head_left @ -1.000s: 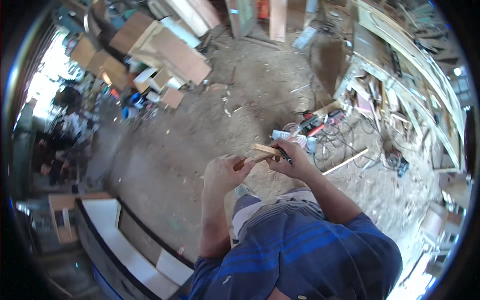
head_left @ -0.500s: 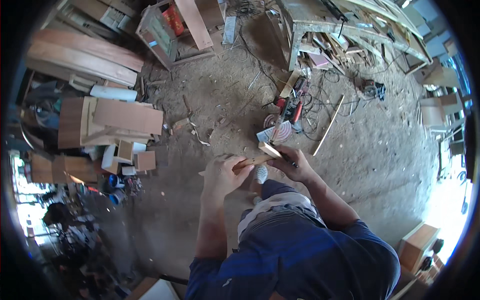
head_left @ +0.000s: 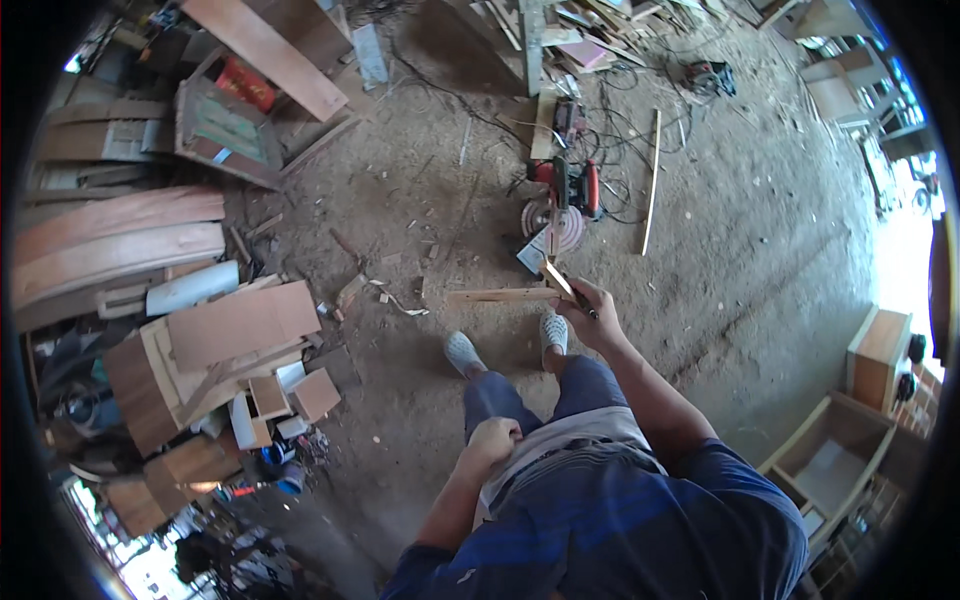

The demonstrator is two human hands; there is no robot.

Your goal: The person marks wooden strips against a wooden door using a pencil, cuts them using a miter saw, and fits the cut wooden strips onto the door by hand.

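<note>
My right hand [head_left: 588, 312] is closed around pieces of wood out in front of my legs. One is a long thin wooden strip [head_left: 500, 295] pointing left; the other, a short thicker wooden piece [head_left: 556, 278], crosses its right end at an angle. Whether the two are joined I cannot tell. A dark pen-like stick [head_left: 592, 313] also pokes out of this hand. At the front of my waist, my left hand [head_left: 494, 440] rests with curled fingers against the pale cloth [head_left: 570, 432] over my shorts. What those fingers hold, if anything, is hidden.
Ahead on the dusty floor lies a red and black power saw [head_left: 566, 190] with trailing cords. A wooden batten [head_left: 652, 185] lies right of it. Boards and boxes [head_left: 245, 325] are piled at left. An open wooden cabinet [head_left: 830, 455] stands at lower right.
My left hand has let go of the wooden strip and dropped back to my waist. The right hand still holds the wood, slightly higher in view. My view has shifted and turned.
</note>
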